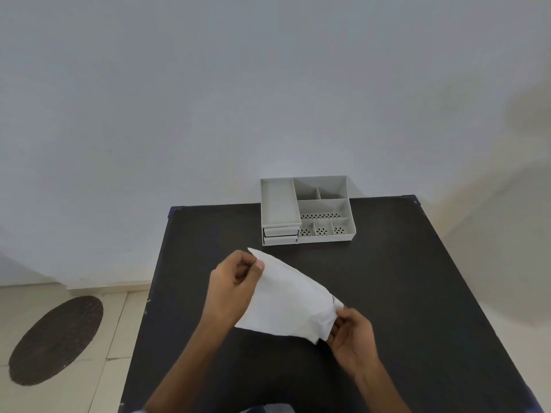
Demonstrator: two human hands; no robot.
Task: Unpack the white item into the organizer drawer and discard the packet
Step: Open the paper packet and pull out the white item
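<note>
A white paper packet (287,299) is held above the black table (387,278) between both hands. My left hand (235,281) pinches its upper left corner. My right hand (348,335) grips its crumpled lower right end. What is inside the packet is hidden. The white organizer (307,210) stands at the table's far edge against the wall, with open compartments on top and two small drawers (281,235) at its front left, both pushed in.
A dark oval mat (56,338) lies on the tiled floor to the left of the table. A pale wall rises right behind the organizer. The table's left edge runs close to my left forearm.
</note>
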